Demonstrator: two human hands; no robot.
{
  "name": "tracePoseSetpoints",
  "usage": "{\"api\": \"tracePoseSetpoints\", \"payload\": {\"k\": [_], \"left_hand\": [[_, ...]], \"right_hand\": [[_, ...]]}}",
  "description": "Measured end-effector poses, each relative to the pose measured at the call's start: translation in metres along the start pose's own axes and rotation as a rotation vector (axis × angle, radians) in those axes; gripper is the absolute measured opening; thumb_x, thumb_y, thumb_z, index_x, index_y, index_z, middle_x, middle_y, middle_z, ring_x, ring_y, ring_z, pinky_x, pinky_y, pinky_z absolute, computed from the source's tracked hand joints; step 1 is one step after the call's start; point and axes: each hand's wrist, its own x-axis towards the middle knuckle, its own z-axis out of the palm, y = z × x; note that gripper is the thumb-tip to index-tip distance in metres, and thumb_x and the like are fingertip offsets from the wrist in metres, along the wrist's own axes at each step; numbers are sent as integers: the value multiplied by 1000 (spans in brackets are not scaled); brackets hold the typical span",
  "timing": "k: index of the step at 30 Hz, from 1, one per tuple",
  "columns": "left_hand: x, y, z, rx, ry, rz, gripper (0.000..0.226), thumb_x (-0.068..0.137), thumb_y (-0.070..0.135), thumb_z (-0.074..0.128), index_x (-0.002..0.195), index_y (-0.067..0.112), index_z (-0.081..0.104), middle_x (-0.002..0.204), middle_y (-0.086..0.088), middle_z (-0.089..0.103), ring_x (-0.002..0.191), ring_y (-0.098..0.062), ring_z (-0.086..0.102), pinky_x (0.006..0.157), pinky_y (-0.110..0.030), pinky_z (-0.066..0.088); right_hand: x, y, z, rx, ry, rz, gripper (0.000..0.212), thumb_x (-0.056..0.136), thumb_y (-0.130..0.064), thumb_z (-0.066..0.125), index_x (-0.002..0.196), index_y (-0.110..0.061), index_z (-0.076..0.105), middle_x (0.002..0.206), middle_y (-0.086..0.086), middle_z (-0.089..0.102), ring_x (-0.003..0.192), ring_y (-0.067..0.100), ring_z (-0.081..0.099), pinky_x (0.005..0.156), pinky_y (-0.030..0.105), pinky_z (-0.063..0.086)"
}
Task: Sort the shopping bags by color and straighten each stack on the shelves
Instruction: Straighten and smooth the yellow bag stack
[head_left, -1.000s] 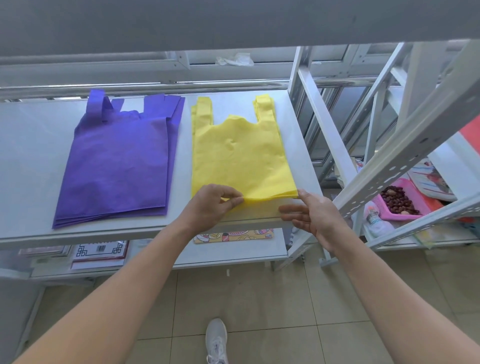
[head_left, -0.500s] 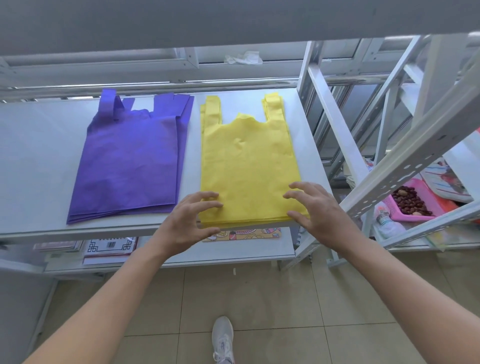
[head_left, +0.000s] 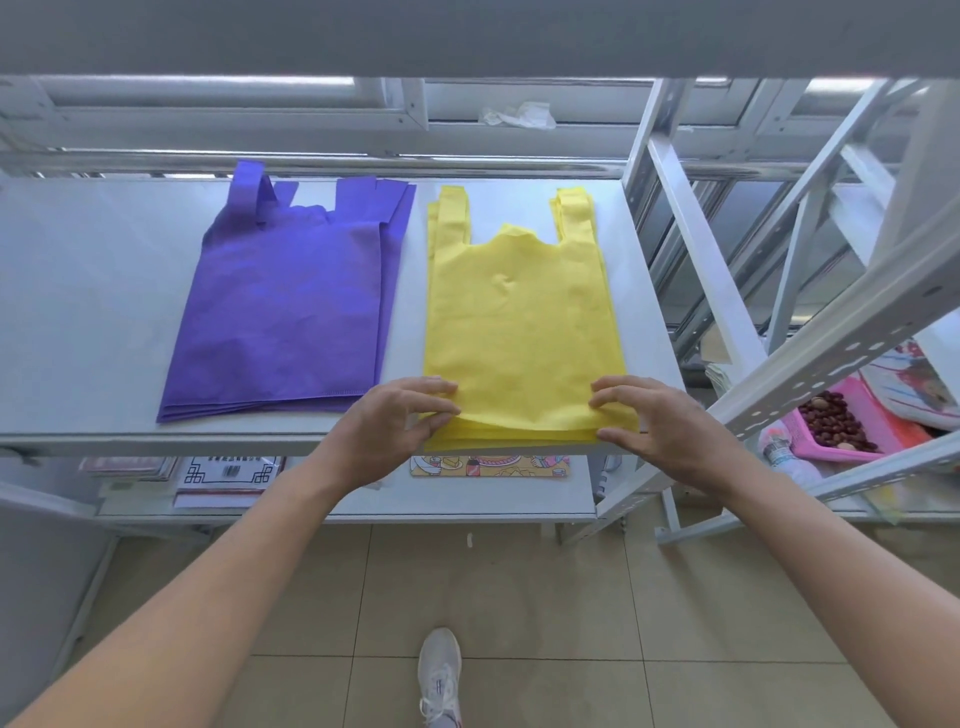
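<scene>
- Yellow stack (head_left: 519, 332) flat on the shelf (head_left: 93, 312), just beside purple stack (head_left: 291, 312).
- Left hand (head_left: 395, 426), right hand (head_left: 660, 421) pinching its near corners, fingers on top.
- Probably light, floppy, layers prone to sliding; best gripped through all layers at both corners.

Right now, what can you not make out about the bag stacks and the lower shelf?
Head view:
Bag count in the yellow stack and purple stack: the layers are too thin to count.
Near corners of the yellow stack: covered by the left hand and right hand.
The printed items on the lower shelf: mostly hidden by the upper shelf.
</scene>
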Motion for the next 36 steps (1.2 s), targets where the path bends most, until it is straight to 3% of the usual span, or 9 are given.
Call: {"api": "tracePoseSetpoints", "payload": {"k": [4, 8, 11, 16, 23, 25, 27, 30, 36], "left_hand": [[4, 0, 2, 26, 156, -13, 19, 103, 23, 65, 118, 20, 77, 119, 9, 77, 114, -12, 71, 98, -42, 57], [1, 4, 4, 151, 236, 54, 24, 104, 29, 60, 121, 24, 76, 115, 9, 78, 105, -20, 75, 82, -44, 62], [-4, 2, 9, 274, 200, 164, 23, 100, 15, 69, 122, 19, 76, 121, 4, 77, 115, -19, 72, 89, -39, 59], [-11, -12, 18, 382, 156, 304, 32, 97, 8, 60, 126, 15, 74, 135, 3, 70, 131, -12, 62, 103, -40, 52], [-14, -13, 19, 458, 188, 327, 61, 76, -22, 65, 130, 5, 71, 141, -9, 65, 136, -22, 59, 109, -43, 52], [-15, -15, 21, 455, 171, 346, 48, 87, -12, 59, 129, 6, 71, 141, -9, 65, 136, -22, 59, 107, -44, 54], [-17, -16, 23, 443, 162, 355, 31, 101, 11, 56, 127, 6, 73, 141, -8, 66, 136, -20, 59, 107, -43, 54], [-17, -15, 22, 414, 145, 331, 40, 104, 36, 55, 124, 8, 74, 140, -7, 66, 135, -19, 60, 109, -41, 52], [-9, -12, 13, 420, 140, 345, 32, 102, 34, 58, 114, 13, 78, 132, -2, 72, 127, -17, 66, 100, -38, 58]], "right_hand": [[3, 0, -3, 137, 87, 53, 26, 100, -16, 67, 122, -25, 75, 134, -14, 68, 124, 3, 62, 113, 31, 46], [3, 1, 1, 94, 233, 3, 31, 104, -16, 61, 132, -23, 71, 140, -7, 65, 141, 5, 50, 119, 31, 39], [0, 5, 5, 10, 264, -21, 33, 104, -18, 59, 135, -25, 69, 144, -9, 62, 147, 5, 41, 115, 33, 41], [-10, 20, 22, -212, 157, -107, 38, 105, -15, 54, 143, -19, 62, 150, -3, 56, 150, 19, 40, 108, 52, 49], [-14, 17, 24, -291, 68, -57, 51, 113, -37, 20, 159, -28, 38, 166, -13, 30, 159, 13, 12, 119, 46, 35], [-14, 16, 23, -298, 59, -60, 50, 113, -37, 22, 160, -28, 37, 166, -13, 29, 160, 14, 12, 119, 46, 34], [-14, 17, 23, -311, 44, -69, 51, 112, -39, 29, 161, -28, 35, 167, -13, 27, 160, 15, 12, 120, 46, 33], [-12, 21, 22, -348, 18, -91, 55, 108, -40, 41, 161, -25, 35, 168, -11, 27, 160, 17, 13, 121, 48, 33], [-7, 14, 15, -421, 102, -181, 50, 99, -32, 63, 146, -15, 57, 157, 2, 50, 149, 27, 36, 112, 54, 42]]}}
